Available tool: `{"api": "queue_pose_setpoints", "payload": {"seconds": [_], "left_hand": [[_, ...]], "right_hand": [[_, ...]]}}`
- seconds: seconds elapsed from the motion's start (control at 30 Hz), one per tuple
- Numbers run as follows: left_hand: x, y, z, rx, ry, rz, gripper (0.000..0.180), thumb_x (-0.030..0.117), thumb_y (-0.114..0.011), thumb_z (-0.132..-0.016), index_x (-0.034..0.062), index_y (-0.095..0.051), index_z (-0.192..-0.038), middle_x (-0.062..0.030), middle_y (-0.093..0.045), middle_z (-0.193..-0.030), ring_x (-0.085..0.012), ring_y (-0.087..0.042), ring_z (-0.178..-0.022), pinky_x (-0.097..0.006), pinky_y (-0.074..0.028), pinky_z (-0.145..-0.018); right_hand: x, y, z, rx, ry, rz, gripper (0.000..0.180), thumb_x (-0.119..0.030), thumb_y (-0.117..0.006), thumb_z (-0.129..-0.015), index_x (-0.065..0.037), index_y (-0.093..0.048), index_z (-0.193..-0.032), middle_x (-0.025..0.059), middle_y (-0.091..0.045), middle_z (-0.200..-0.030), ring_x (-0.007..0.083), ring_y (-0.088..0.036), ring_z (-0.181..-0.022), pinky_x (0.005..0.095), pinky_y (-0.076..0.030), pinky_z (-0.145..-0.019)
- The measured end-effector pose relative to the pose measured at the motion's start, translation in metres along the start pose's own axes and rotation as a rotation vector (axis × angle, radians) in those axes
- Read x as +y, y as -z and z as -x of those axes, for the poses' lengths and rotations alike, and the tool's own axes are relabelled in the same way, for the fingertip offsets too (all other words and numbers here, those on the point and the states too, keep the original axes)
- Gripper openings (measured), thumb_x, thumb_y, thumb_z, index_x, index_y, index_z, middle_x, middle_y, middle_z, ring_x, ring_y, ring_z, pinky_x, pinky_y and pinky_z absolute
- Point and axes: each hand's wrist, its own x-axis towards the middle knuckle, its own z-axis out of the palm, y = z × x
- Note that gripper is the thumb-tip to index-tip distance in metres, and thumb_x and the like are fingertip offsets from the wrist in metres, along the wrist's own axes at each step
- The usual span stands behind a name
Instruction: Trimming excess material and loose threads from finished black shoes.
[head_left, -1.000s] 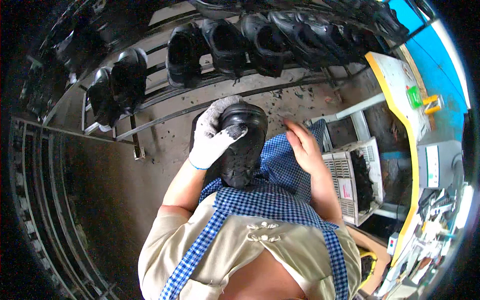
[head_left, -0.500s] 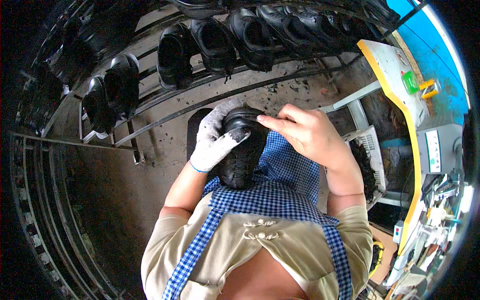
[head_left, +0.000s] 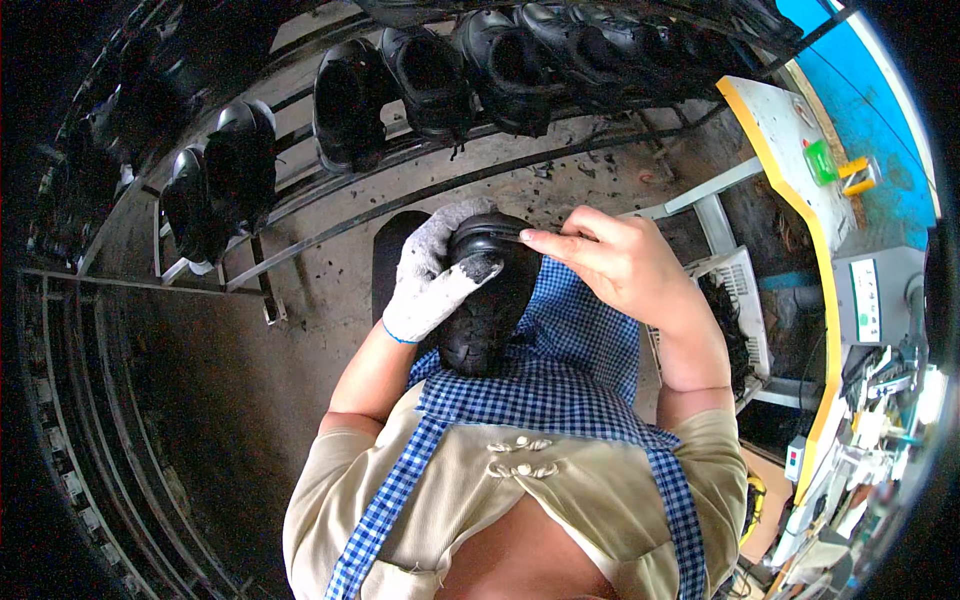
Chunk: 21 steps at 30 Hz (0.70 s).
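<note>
Scrap-littered floor (head_left: pixel 325 320) ahead, with a row of shoes (head_left: pixel 430 115) along the far side. We've got one black shoe (head_left: pixel 490 312) over our lap, against the checked apron (head_left: pixel 590 325). Gloved left hand (head_left: pixel 430 275) grasps its toe; bare right hand (head_left: pixel 625 262) touches the toe's edge, can't tell if it's pinching anything. Risk, we'd judge: shoe twists if the left grip slackens under side push. Toe points away from us, long axis roughly fore-aft.
</note>
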Motion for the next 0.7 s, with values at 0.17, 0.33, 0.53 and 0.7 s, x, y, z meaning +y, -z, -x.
{"api": "queue_pose_setpoints", "payload": {"seconds": [0.17, 0.33, 0.53, 0.7], "left_hand": [[-0.002, 0.002, 0.000, 0.020, 0.024, -0.018, 0.054, 0.022, -0.074, -0.073, -0.0011, -0.052, -0.117, -0.0097, -0.062, -0.106, -0.0177, -0.057, -0.100, -0.031, -0.043, -0.091], [0.001, 0.002, 0.000, 0.014, 0.032, 0.019, 0.055, 0.023, -0.074, -0.072, -0.0013, -0.052, -0.117, -0.0100, -0.061, -0.106, -0.0179, -0.057, -0.100, -0.031, -0.043, -0.091], [0.003, 0.002, 0.001, 0.016, 0.011, -0.001, 0.055, 0.022, -0.074, -0.072, -0.0014, -0.052, -0.117, -0.0099, -0.061, -0.107, -0.0181, -0.057, -0.100, -0.031, -0.043, -0.091], [0.000, 0.012, 0.002, 0.051, -0.055, -0.062, 0.056, 0.020, -0.073, -0.073, -0.0006, -0.051, -0.119, -0.0102, -0.059, -0.110, -0.0185, -0.056, -0.101, -0.031, -0.043, -0.091]], "right_hand": [[0.000, 0.009, 0.001, -0.026, -0.023, 0.032, 0.035, -0.005, -0.063, -0.076, -0.019, -0.067, -0.109, 0.0063, -0.054, -0.076, 0.0228, -0.055, -0.054, 0.0339, -0.045, -0.049], [-0.006, 0.018, -0.001, -0.051, -0.003, 0.127, 0.035, -0.005, -0.064, -0.076, -0.019, -0.067, -0.108, 0.0060, -0.054, -0.075, 0.0227, -0.055, -0.054, 0.0332, -0.045, -0.049], [-0.006, 0.002, -0.006, 0.066, -0.005, 0.062, 0.035, -0.005, -0.064, -0.077, -0.016, -0.066, -0.109, 0.0066, -0.054, -0.075, 0.0215, -0.055, -0.056, 0.0319, -0.044, -0.049], [0.004, -0.006, 0.007, 0.081, -0.104, -0.047, 0.035, -0.007, -0.065, -0.079, -0.014, -0.064, -0.113, 0.0074, -0.057, -0.079, 0.0207, -0.058, -0.062, 0.0303, -0.045, -0.052]]}}
